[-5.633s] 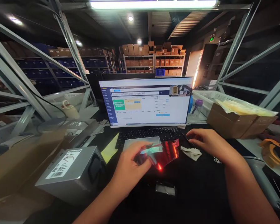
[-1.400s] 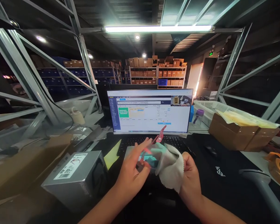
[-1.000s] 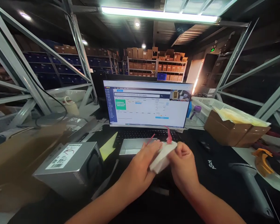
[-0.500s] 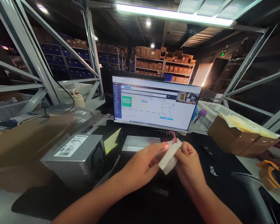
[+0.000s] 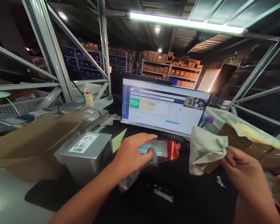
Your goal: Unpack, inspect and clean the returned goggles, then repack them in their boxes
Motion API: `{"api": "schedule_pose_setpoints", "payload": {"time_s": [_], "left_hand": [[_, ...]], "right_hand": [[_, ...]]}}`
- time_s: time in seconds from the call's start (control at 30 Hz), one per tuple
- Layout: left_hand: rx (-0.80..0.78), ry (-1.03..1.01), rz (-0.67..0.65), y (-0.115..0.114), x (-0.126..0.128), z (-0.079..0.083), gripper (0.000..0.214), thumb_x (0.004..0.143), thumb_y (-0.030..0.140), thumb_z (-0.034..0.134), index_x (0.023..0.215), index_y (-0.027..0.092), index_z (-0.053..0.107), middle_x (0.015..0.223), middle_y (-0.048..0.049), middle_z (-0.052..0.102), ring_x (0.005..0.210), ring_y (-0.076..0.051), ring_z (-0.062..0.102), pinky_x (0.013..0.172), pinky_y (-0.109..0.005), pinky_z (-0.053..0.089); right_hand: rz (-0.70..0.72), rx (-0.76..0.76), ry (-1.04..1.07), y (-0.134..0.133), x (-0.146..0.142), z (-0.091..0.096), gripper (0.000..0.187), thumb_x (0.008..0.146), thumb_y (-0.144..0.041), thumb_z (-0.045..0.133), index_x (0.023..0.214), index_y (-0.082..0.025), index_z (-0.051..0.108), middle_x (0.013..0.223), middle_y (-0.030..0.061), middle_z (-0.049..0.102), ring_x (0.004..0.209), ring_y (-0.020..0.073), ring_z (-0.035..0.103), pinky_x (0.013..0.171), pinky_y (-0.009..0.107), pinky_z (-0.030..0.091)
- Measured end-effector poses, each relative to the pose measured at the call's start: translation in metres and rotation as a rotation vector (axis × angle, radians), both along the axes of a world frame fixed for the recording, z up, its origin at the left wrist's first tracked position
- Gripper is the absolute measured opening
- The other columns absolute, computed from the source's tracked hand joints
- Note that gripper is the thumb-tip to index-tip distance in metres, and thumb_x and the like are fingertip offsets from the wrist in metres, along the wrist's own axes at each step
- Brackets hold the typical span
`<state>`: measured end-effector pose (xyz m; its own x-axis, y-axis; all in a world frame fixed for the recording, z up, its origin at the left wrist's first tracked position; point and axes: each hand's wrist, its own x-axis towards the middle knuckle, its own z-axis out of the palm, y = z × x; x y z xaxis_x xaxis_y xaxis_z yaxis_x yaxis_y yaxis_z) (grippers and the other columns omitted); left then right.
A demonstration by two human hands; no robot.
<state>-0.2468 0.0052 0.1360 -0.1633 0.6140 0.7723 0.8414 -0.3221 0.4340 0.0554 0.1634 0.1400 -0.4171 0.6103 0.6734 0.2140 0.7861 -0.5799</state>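
Pinches shiny red curved lens in left hand near black keyboard; clutches pale-grey fabric cloth in right hand. Has open black mat between; meets silver-grey cardboard box at left.

1 head-worn view, facing forward, angled down

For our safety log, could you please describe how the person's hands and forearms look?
The left hand and right hand are bare, with no gloves, rings or watch visible. The forearms show no sleeves, cuffs or markings.
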Motion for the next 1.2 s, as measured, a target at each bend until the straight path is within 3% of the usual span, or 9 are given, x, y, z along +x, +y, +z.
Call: {"api": "schedule_pose_setpoints", "payload": {"time_s": [0.07, 0.17, 0.37, 0.57, 0.67, 0.83, 0.9, 1.07, 1.2], "left_hand": [[-0.011, 0.026, -0.058, -0.002, 0.001, 0.001, 0.041, 0.074, 0.009, 0.062, 0.111, 0.022, 0.076, 0.108, -0.0018, 0.079, 0.099, -0.021, 0.075, 0.09, -0.033, 0.061], [-0.064, 0.029, -0.143, -0.003, 0.006, 0.0, 0.042, 0.075, 0.009, 0.064, 0.113, 0.023, 0.075, 0.11, -0.0019, 0.078, 0.1, -0.02, 0.074, 0.09, -0.031, 0.06], [-0.176, 0.175, -0.232, -0.001, 0.016, -0.006, 0.038, 0.077, 0.009, 0.066, 0.111, 0.021, 0.075, 0.104, -0.0046, 0.079, 0.094, -0.023, 0.074, 0.083, -0.034, 0.061], [-0.087, 0.232, -0.132, -0.002, 0.023, -0.007, 0.031, 0.07, 0.011, 0.07, 0.1, 0.02, 0.074, 0.094, -0.003, 0.078, 0.088, -0.023, 0.073, 0.092, -0.041, 0.061], [-0.018, 0.347, -0.117, -0.002, 0.031, -0.011, 0.023, 0.074, 0.012, 0.067, 0.096, 0.017, 0.073, 0.085, -0.0024, 0.076, 0.075, -0.019, 0.07, 0.1, -0.043, 0.058], [0.117, 0.586, -0.078, 0.001, 0.042, -0.02, 0.019, 0.085, 0.005, 0.052, 0.089, 0.014, 0.069, 0.081, -0.0049, 0.074, 0.076, -0.017, 0.07, 0.103, -0.039, 0.056], [0.088, 0.519, -0.117, 0.002, 0.04, -0.019, 0.018, 0.085, 0.006, 0.054, 0.091, 0.016, 0.068, 0.084, -0.0031, 0.075, 0.078, -0.016, 0.071, 0.104, -0.039, 0.056], [-0.01, 0.289, -0.2, 0.002, 0.032, -0.015, 0.018, 0.075, 0.011, 0.065, 0.091, 0.019, 0.071, 0.09, -0.0013, 0.077, 0.079, -0.016, 0.073, 0.108, -0.043, 0.053], [0.028, 0.336, -0.174, 0.002, 0.035, -0.017, 0.013, 0.079, 0.012, 0.067, 0.091, 0.014, 0.071, 0.084, -0.0035, 0.076, 0.075, -0.016, 0.071, 0.106, -0.041, 0.055]], "right_hand": [[-0.096, 0.066, 0.005, 0.001, 0.005, 0.002, 0.041, 0.082, -0.019, 0.065, 0.062, -0.024, 0.029, 0.054, -0.0064, 0.03, 0.049, 0.0105, 0.026, 0.045, 0.027, 0.018], [-0.045, 0.093, -0.006, -0.009, -0.011, 0.002, 0.038, 0.081, -0.015, 0.059, 0.063, -0.024, 0.027, 0.056, -0.0062, 0.029, 0.051, 0.0108, 0.025, 0.046, 0.027, 0.021], [0.402, -0.091, -0.224, -0.038, -0.054, -0.002, 0.037, 0.084, -0.012, 0.056, 0.064, -0.022, 0.027, 0.058, -0.0064, 0.032, 0.053, 0.0096, 0.027, 0.049, 0.023, 0.024], [0.695, -0.238, -0.467, -0.036, -0.051, -0.001, 0.044, 0.091, -0.02, 0.06, 0.063, -0.021, 0.026, 0.059, -0.0068, 0.029, 0.055, 0.01, 0.026, 0.051, 0.024, 0.025], [0.655, -0.193, -0.453, -0.044, -0.059, -0.004, 0.044, 0.092, -0.02, 0.06, 0.063, -0.021, 0.026, 0.058, -0.007, 0.032, 0.054, 0.0097, 0.027, 0.051, 0.024, 0.024], [0.318, -0.035, -0.359, -0.069, -0.083, -0.016, 0.036, 0.092, -0.017, 0.052, 0.066, -0.021, 0.028, 0.058, -0.0068, 0.033, 0.053, 0.0091, 0.024, 0.049, 0.024, 0.02], [0.395, -0.1, -0.386, -0.064, -0.079, -0.014, 0.037, 0.094, -0.02, 0.053, 0.066, -0.021, 0.028, 0.058, -0.0066, 0.034, 0.053, 0.0094, 0.025, 0.049, 0.024, 0.021], [0.796, -0.245, -0.616, -0.032, -0.047, 0.002, 0.049, 0.092, -0.027, 0.062, 0.061, -0.022, 0.024, 0.056, -0.0066, 0.03, 0.054, 0.01, 0.027, 0.052, 0.025, 0.025], [0.567, -0.203, -0.462, -0.051, -0.055, -0.004, 0.05, 0.093, -0.025, 0.062, 0.062, -0.021, 0.023, 0.056, -0.0072, 0.027, 0.051, 0.0088, 0.024, 0.049, 0.024, 0.022]]}}
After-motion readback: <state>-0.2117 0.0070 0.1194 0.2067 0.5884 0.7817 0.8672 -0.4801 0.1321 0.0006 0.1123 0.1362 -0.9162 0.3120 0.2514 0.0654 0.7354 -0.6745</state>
